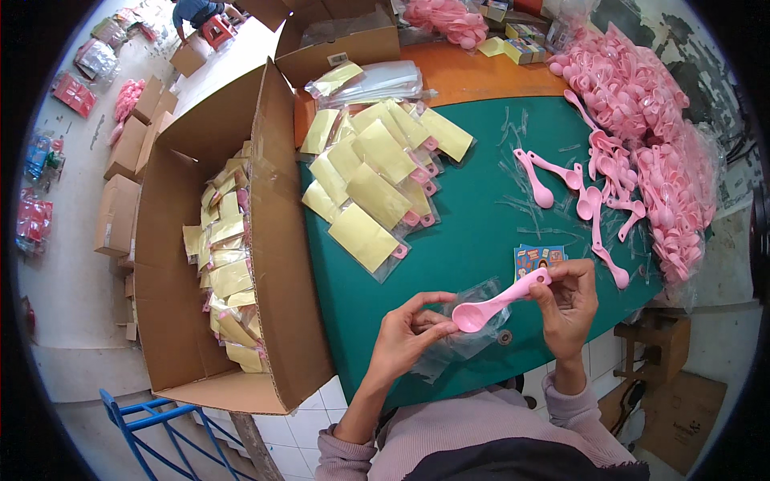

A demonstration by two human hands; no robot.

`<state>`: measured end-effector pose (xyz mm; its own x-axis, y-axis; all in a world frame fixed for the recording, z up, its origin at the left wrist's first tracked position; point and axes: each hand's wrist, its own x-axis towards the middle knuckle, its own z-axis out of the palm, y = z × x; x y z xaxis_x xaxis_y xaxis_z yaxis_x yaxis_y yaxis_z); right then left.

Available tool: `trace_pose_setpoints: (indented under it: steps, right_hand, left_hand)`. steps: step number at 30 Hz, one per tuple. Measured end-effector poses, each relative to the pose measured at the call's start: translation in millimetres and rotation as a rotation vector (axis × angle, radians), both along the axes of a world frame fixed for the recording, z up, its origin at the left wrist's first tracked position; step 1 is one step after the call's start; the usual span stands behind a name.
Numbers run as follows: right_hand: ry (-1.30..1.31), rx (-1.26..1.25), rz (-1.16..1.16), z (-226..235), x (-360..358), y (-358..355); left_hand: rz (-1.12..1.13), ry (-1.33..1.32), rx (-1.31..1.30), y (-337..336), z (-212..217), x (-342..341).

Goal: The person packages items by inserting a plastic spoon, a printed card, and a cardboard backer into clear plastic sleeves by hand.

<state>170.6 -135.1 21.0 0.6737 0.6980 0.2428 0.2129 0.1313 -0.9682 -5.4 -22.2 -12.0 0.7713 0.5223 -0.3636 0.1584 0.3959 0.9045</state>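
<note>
My right hand (568, 309) pinches a pink plastic spoon (501, 305) by its holed handle end, tilted over the table's front edge. The bowl points left and meets the fingertips of my left hand (411, 333). Those fingers are closed on a thin clear plastic bag (473, 345) that spreads below and behind the spoon. Just beyond my right hand lies a stack of colourful blue printed cards (529, 258), partly covered by the spoon. Several loose pink spoons (539, 188) lie farther right on the green tabletop (473, 232).
Left of centre are piled clear packets with yellow cards (369, 236). A large open carton (281, 240) on the left holds more packets (233, 276). Big bags of pink spoons (626, 80) line the right edge. A blue metal frame (152, 425) stands lower left; another person (200, 12) is far off.
</note>
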Motion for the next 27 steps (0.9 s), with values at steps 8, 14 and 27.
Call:
trace_pose_setpoints:
  steps: [8,14,27]
  right_hand:
    - [0.031,-0.138,0.147,-6,-1,2]
    - [0.210,-0.193,0.400,1,6,3]
    - [-0.244,-0.101,0.461,28,165,0]
  left_hand:
    - [0.033,-0.135,-0.018,-7,0,10]
    - [-0.331,0.048,0.166,-4,-5,4]
    - [0.039,-0.350,0.251,-8,2,-6]
